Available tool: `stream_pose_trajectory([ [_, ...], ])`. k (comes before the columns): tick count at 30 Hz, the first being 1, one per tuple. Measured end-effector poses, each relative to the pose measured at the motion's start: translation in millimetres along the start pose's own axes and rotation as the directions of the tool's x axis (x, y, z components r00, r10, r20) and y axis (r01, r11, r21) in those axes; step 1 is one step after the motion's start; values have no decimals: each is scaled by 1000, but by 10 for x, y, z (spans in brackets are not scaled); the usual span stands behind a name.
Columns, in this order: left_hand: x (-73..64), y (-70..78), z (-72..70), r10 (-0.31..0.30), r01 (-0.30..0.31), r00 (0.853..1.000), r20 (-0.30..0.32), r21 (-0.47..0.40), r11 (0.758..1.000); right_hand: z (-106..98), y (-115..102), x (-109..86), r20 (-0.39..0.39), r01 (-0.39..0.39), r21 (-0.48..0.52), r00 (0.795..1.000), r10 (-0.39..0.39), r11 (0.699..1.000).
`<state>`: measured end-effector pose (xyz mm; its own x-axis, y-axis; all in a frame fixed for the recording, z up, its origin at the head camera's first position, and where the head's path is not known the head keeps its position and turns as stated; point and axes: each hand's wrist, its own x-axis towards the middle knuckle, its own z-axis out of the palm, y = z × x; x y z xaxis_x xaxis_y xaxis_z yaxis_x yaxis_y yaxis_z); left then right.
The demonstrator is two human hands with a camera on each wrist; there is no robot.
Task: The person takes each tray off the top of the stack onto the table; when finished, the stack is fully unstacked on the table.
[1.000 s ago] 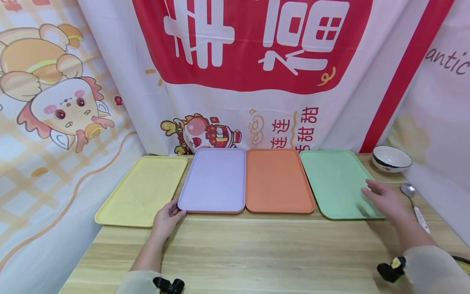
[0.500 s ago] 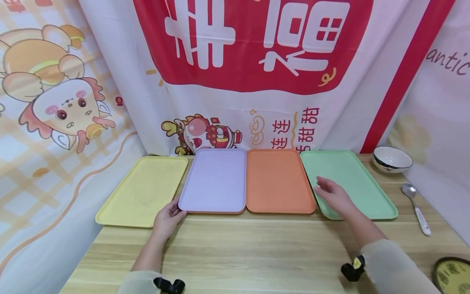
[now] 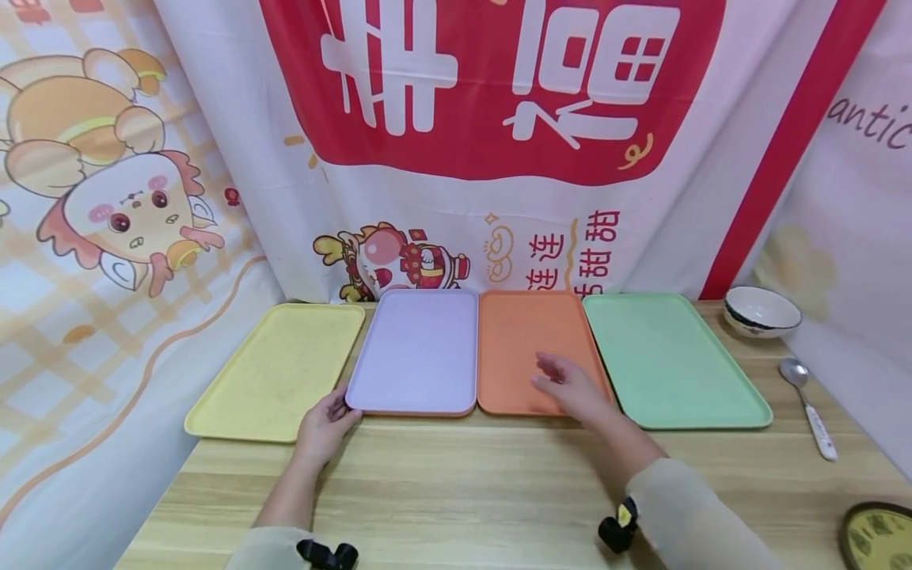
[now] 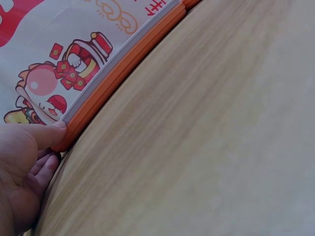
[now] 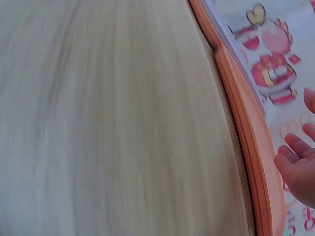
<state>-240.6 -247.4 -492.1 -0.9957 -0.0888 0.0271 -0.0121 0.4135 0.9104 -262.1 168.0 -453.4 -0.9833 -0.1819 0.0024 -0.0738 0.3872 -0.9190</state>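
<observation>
In the head view my left hand (image 3: 324,427) grips the near left corner of the lavender tray (image 3: 420,348). The left wrist view shows the thumb on that corner and an orange tray (image 4: 101,93) stacked directly beneath it. My right hand (image 3: 575,392) hovers over another orange tray (image 3: 527,332), holding nothing, its fingers loosely extended; in the right wrist view its fingers (image 5: 290,152) are spread apart. That orange tray lies beside the lavender one. To its right is a green tray (image 3: 670,356), and a yellow tray (image 3: 285,364) lies at the far left.
A white bowl (image 3: 762,310) stands at the back right of the wooden table (image 3: 456,491). In front of it lies a spoon (image 3: 812,416). A round yellow-green object (image 3: 879,534) with a dark rim is partly cut off at the lower right. Printed cloth (image 3: 484,190) hangs behind the trays.
My right hand has swept left, from the green tray's right edge across it to above the orange tray. My left hand keeps its grip on the lavender tray's corner.
</observation>
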Motion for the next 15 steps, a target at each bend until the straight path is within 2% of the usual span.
stream_pose_trajectory([
  [9, -3, -2, 2, 3, -3, 1000, 6, 0, 1000, 478, -185, 65, 74, -9, 43, 997, 6, 999],
  [15, -6, 3, 6, -3, 3, 1000, 2, -2, 1000, 755, -217, 116, 81, 9, 71, 997, -15, 997],
])
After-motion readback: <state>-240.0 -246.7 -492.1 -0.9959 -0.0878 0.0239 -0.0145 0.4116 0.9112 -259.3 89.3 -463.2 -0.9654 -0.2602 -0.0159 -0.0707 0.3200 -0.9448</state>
